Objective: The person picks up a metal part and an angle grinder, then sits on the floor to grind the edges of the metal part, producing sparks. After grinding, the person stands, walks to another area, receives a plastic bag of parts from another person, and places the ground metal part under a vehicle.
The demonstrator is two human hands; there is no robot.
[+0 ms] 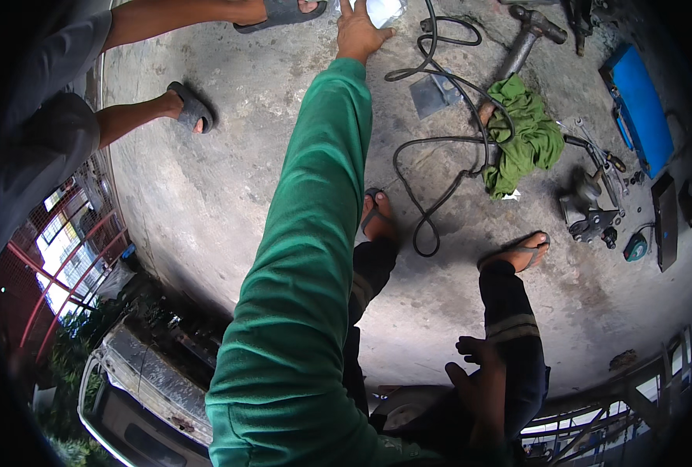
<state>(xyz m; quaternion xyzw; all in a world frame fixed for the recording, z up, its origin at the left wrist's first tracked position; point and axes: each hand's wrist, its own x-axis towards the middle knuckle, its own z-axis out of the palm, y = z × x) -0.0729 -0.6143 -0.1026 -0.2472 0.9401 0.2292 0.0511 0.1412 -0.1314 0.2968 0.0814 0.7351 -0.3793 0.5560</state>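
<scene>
— What's the biggest thing down there?

— The concrete floor (229,194), grey and stained. Another person stands at its far-left side in grey shorts, in dark sandals (192,109).

— And the one wearing the camera?

— One long green sleeve (307,257) stretches out across the floor. Below it, dark trousers with pale stripes, and bare feet in flip-flops (377,214).

— What lies about on the floor?

— A crumpled green cloth (526,136) to the right, with a black hose (439,167) looping beside it and touching its edge. A blue flat case (637,105) sits further right. Near that, a grey metal machine part (587,210) with wrenches (602,159) just beside it. A long-handled metal tool (529,39) lies above the cloth.

— Now the hands. Left first.

— The left hand (359,33) is far out at the end of the green sleeve, fingers spread wide, thumb out to the right. It touches a white crumpled piece, plastic or paper (381,11), at the top edge of view. Whether it grips it, I can't tell; the fingertips run out of frame.

— And the right?

— The right hand (480,381) hangs low, beside the right thigh. Fingers loosely curled, half-open, holding nothing that I can see.
</scene>
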